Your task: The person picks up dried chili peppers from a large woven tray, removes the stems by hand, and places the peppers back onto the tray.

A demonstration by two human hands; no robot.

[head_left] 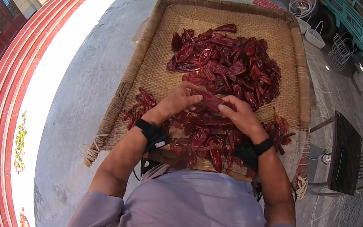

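Note:
Between my two hands is a dark red dried chili pepper (pixel 210 100), stretched level above the woven tray. My left hand (pixel 181 101) pinches its left end, and my right hand (pixel 241 115) grips the right end with thumb and fingers. Beyond them a big heap of dried red chilies (pixel 234 59) lies on the woven tray (pixel 159 75). Closer to my body, a second pile of chilies (pixel 208 140) lies under my wrists. Smaller, shrivelled chilies (pixel 144 102) sit by my left wrist, and a similar bunch (pixel 279 131) lies beside my right wrist.
A dark wooden chair (pixel 347 152) stands right of the tray, near loose white cords. White baskets (pixel 315 37) and a teal cart (pixel 349 16) are at the far right. Red steps (pixel 12 83) run along the left, before a building.

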